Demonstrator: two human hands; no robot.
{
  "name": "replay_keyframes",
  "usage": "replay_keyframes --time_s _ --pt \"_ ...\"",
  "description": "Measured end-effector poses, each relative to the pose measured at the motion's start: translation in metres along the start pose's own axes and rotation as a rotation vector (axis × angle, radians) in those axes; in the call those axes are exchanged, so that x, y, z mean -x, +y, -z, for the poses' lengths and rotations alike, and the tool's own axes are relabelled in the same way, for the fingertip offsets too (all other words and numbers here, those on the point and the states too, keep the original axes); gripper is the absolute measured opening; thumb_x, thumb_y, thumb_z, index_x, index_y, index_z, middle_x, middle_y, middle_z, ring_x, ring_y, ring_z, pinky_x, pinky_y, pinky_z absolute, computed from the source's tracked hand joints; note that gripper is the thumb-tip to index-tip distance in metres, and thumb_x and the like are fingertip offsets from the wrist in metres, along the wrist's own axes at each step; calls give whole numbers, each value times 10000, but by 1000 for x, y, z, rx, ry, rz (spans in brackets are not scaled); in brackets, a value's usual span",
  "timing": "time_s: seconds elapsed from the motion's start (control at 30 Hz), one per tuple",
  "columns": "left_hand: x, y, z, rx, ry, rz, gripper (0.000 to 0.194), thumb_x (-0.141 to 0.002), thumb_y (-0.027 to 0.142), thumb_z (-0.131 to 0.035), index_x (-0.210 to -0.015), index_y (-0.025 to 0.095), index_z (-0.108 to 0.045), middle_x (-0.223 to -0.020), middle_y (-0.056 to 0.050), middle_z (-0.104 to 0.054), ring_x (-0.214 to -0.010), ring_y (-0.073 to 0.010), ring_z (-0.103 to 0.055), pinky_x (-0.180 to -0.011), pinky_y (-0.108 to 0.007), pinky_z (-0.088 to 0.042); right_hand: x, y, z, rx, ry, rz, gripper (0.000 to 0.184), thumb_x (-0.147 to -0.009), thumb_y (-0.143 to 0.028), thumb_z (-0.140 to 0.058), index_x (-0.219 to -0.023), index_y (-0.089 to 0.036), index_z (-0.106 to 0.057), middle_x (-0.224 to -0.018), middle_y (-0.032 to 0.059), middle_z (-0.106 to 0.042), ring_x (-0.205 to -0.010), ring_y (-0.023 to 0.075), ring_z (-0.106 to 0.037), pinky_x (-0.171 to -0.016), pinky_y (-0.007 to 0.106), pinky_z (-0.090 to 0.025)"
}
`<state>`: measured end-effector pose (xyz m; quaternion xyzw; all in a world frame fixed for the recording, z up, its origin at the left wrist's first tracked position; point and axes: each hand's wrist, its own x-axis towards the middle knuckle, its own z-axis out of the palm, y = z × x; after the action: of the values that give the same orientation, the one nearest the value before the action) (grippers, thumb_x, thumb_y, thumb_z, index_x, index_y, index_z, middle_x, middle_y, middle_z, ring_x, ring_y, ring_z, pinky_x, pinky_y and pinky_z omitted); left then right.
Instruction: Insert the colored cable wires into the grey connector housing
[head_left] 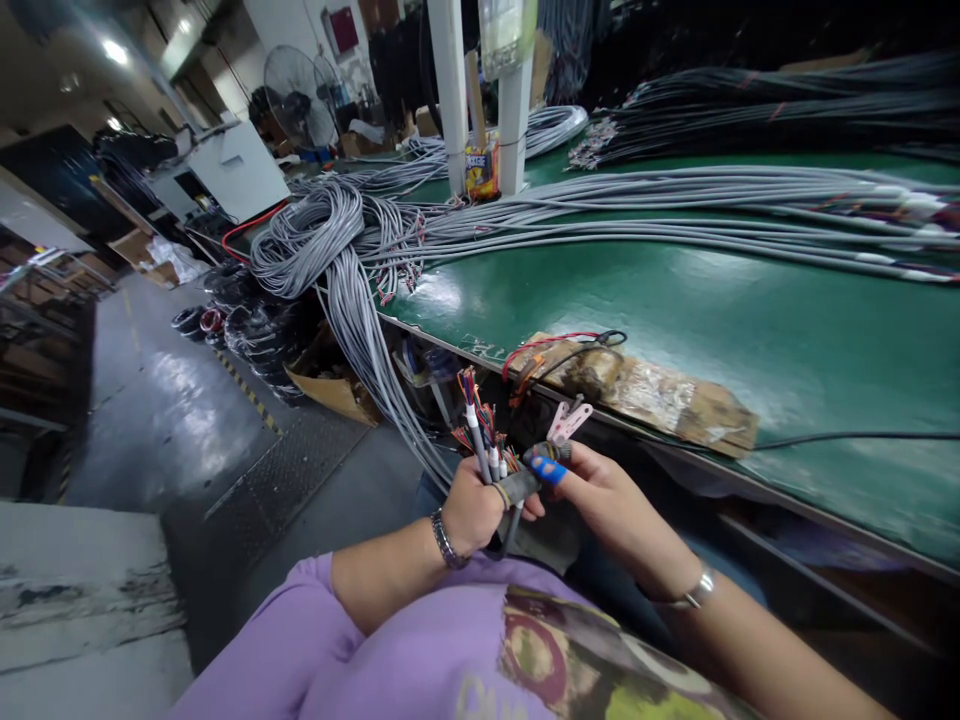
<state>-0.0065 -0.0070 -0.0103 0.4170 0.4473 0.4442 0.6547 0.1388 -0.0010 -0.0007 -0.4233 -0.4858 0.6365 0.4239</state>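
My left hand (474, 508) is closed around a bundle of grey cables (476, 440). Their stripped ends point up, with white wraps and thin multicoloured wires (469, 385) fanning out. Grey wrapping covers the left thumb. Close against it, my right hand (600, 492) has its thumb and fingers pinched together; what lies between them is hidden. Blue tape wraps the right thumb, and another finger has a dark grey cover. A pale pink slotted piece (570, 421) sticks up just behind the right fingers; whether they hold it is unclear.
A green-topped bench (697, 310) runs along the front. Its near edge carries a taped wooden board (667, 400) with red and black leads. Long grey cables (637, 195) and a coil (311, 240) lie behind, strands hanging over the edge. A cardboard box (330, 385) stands below.
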Motion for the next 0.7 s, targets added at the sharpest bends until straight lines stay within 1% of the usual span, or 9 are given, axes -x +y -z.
replay_keyframes --time_s 0.07,0.17,0.23,0.33,0.4,0.47,0.53,0.63,0.7 --pt "0 -1 1 -6 0 -8 454 -639 542 -761 -544 114 -640 -492 -58 -615 -426 -122 -545 -490 -257 -485 -1 2 -1 -24 -24 -12 322 -774 -506 -674 -718 -208 -564 -550 -10 -605 -553 148 -531 -588 289 -396" --pt "-1 -6 4 -18 24 -39 456 -678 545 -731 -552 117 -640 -504 -58 -619 -434 -117 -540 -490 -249 -473 -1 7 -4 -86 27 -56 333 -745 -504 -696 -703 -203 -560 -550 -12 -597 -551 145 -527 -571 285 -382" --pt "-1 -8 5 -38 30 -44 456 -698 546 -714 -552 120 -638 -507 -58 -618 -455 -119 -548 -499 -243 -470 0 9 -7 -170 56 -95 350 -713 -494 -718 -652 -208 -525 -536 -9 -582 -542 150 -528 -562 293 -386" --pt "-1 -9 4 -47 10 -44 458 -705 540 -708 -528 127 -622 -494 -55 -607 -476 -122 -553 -503 -238 -461 0 12 -9 -323 36 -139 372 -722 -449 -717 -584 -220 -458 -502 -11 -547 -524 160 -535 -561 309 -404" --pt "-1 -7 4 -21 5 -51 443 -697 523 -721 -527 127 -617 -486 -48 -597 -462 -116 -538 -493 -237 -448 -1 14 -8 -404 52 -150 329 -736 -417 -718 -603 -218 -493 -504 -26 -516 -514 155 -523 -562 313 -420" --pt "-1 -3 4 30 18 -51 414 -672 502 -745 -553 126 -621 -482 -36 -591 -439 -109 -518 -471 -235 -431 -3 17 -2 -480 92 -164 259 -741 -406 -721 -665 -214 -565 -554 -25 -531 -536 150 -525 -574 312 -447" --pt "-1 2 4 87 29 -35 396 -634 482 -773 -565 125 -616 -473 -27 -581 -418 -104 -502 -443 -230 -408 -5 19 7 -557 130 -195 249 -737 -445 -721 -727 -213 -630 -636 -2 -588 -575 147 -545 -590 301 -475" --pt "-2 9 1 151 -1 -7 380 -602 451 -792 -560 120 -609 -464 -26 -575 -397 -98 -490 -421 -225 -388 -12 17 19 -637 140 -226 379 -738 -591 -674 -795 -217 -691 -742 33 -652 -616 148 -578 -592 281 -502" --pt "-3 14 -3 171 -31 9 367 -596 432 -796 -562 116 -613 -469 -29 -581 -396 -99 -495 -423 -225 -390 -19 12 23 -644 121 -200 439 -734 -645 -651 -826 -219 -704 -760 35 -664 -628 145 -588 -581 266 -506"
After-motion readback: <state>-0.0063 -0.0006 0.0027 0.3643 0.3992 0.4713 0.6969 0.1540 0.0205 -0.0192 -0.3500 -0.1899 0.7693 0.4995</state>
